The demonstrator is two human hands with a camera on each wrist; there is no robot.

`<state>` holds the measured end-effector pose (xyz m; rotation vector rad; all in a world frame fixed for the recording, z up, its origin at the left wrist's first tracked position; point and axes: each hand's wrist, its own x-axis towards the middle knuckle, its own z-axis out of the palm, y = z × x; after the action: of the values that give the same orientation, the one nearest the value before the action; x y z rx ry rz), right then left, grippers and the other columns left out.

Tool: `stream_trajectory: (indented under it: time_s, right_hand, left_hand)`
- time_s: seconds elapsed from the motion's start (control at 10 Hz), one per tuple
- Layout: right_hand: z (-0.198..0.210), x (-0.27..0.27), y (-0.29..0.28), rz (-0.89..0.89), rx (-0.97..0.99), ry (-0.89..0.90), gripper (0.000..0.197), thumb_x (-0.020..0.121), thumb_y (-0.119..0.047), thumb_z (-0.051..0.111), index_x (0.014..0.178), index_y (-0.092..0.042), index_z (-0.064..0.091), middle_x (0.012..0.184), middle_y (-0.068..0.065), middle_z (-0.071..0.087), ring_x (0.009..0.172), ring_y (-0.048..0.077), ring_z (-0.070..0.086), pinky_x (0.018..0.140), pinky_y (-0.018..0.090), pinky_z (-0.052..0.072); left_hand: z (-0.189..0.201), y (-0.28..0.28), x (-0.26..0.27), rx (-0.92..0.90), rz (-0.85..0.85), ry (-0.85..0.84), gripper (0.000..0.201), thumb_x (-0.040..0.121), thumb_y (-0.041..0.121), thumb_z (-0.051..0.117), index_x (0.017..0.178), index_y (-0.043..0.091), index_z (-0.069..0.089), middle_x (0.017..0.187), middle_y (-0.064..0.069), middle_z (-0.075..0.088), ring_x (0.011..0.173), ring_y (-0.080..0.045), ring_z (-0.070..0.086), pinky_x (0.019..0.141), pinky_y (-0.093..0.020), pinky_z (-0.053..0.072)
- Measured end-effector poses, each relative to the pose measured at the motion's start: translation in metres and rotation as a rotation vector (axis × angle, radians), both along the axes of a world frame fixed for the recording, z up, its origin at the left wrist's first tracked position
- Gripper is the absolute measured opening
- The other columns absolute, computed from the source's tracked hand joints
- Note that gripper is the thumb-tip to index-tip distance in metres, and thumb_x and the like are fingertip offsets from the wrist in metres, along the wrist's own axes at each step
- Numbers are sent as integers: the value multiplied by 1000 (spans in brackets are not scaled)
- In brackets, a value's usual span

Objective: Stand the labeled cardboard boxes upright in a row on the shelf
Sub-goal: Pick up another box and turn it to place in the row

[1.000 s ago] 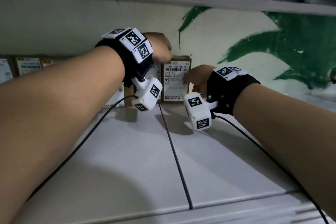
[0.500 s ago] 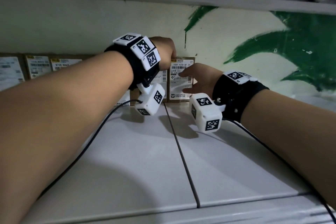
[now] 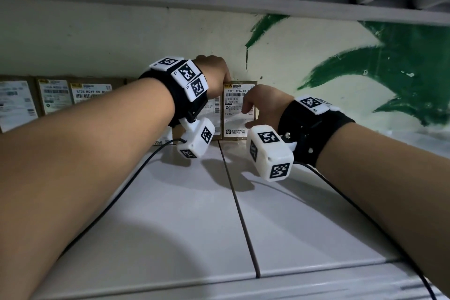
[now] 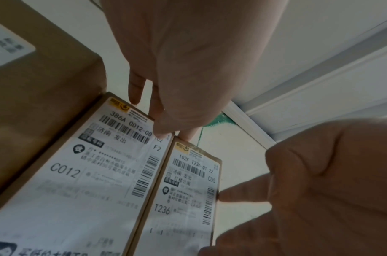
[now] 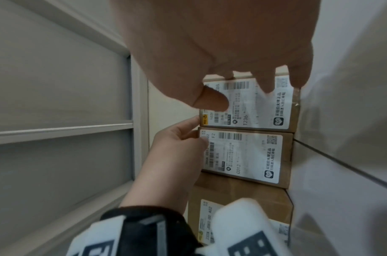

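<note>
Nearest the camera, the white metal shelf (image 3: 185, 221) is stretching away, a dark seam running down its middle toward the back wall. Taking the T236-labelled brown cardboard box (image 3: 237, 114) as the landmark — it is standing upright at the back of the shelf, last at the right end of the row — both forearms are reaching in toward it.

The right hand (image 3: 264, 107) is hovering at the front right of that box; its fingers (image 5: 265, 83) are lying loosely curled over the label and its thumb (image 5: 212, 100) is bent near the label's upper part, closing on nothing.

The left hand (image 3: 214, 75) is sitting at the box's top left corner, its fingertips (image 4: 188, 135) bunched together on the top edges where this box meets its left neighbour, the C012-labelled brown cardboard box (image 4: 96, 173), also upright and touching it.

Further left of the landmark, more labelled cardboard boxes (image 3: 56, 95) are standing along the cream wall with green paint (image 3: 389, 68) behind.
</note>
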<state>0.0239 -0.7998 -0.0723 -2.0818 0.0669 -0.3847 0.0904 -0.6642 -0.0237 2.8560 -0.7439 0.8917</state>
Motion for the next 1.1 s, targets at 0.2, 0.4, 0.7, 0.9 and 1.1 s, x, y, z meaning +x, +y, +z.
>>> stream_trajectory:
  time_s: [0.2, 0.4, 0.7, 0.9, 1.1]
  right_hand:
    - [-2, 8, 2, 104, 219, 167, 47, 72, -13, 60, 116, -18, 45, 126, 6, 42, 110, 30, 48, 82, 43, 54]
    - [-4, 13, -3, 154, 301, 214, 49, 76, -18, 56, 124, -18, 45, 125, 11, 46, 112, 34, 53, 99, 52, 52]
    - [-1, 5, 1, 32, 173, 234, 11, 88, -10, 56, 96, -5, 52, 113, 12, 48, 117, 38, 50, 104, 49, 46]
    - [-5, 5, 8, 78, 208, 157, 53, 84, -9, 66, 136, -6, 54, 134, 17, 56, 104, 32, 60, 89, 47, 59]
    - [-6, 10, 7, 124, 290, 208, 50, 80, -12, 67, 128, -11, 58, 123, 12, 52, 82, 28, 59, 78, 41, 61]
  left_hand:
    - [-3, 1, 10, -42, 7, -30, 43, 93, 0, 62, 124, 26, 79, 125, -1, 76, 107, -29, 69, 77, -31, 48]
    - [-5, 3, 30, -141, 14, -56, 22, 91, 15, 76, 108, 29, 81, 111, 3, 76, 99, -25, 69, 79, -33, 51]
    - [-5, 2, 37, -98, 23, -95, 12, 86, 15, 79, 95, 20, 83, 96, -2, 79, 86, -26, 72, 73, -32, 55]
    - [-1, 8, 37, -136, 7, -92, 6, 85, 22, 81, 90, 22, 84, 92, 4, 79, 86, -24, 72, 80, -32, 58]
    - [-1, 10, 37, -184, -14, -77, 8, 88, 22, 77, 89, 24, 84, 93, 8, 79, 90, -22, 73, 82, -32, 58]
